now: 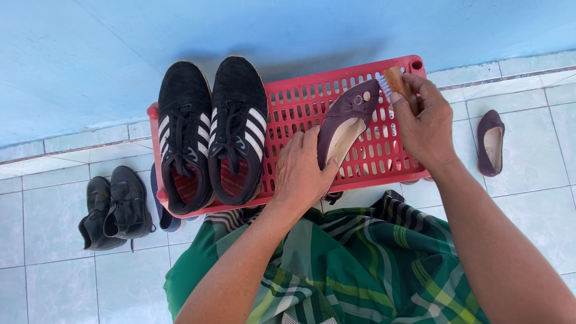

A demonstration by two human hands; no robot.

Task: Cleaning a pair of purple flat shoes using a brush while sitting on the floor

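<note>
A purple flat shoe [347, 123] is gripped over the red rack [312, 90] by the left hand [302, 174]; a wooden brush [395, 84] is clasped at its toe by the right hand [425, 123].

Black striped sneakers [213, 132] on red rack [300, 96]; black shoes [114, 207] and lone purple flat [491, 141] on tile floor [48, 282].

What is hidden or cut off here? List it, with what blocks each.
Head view only:
- Brush: handle mostly hidden inside the right hand.
- Purple flat shoe: heel covered by the left hand.
- Blue shoe: mostly under the red rack.
- Rack legs: hidden beneath it.
</note>
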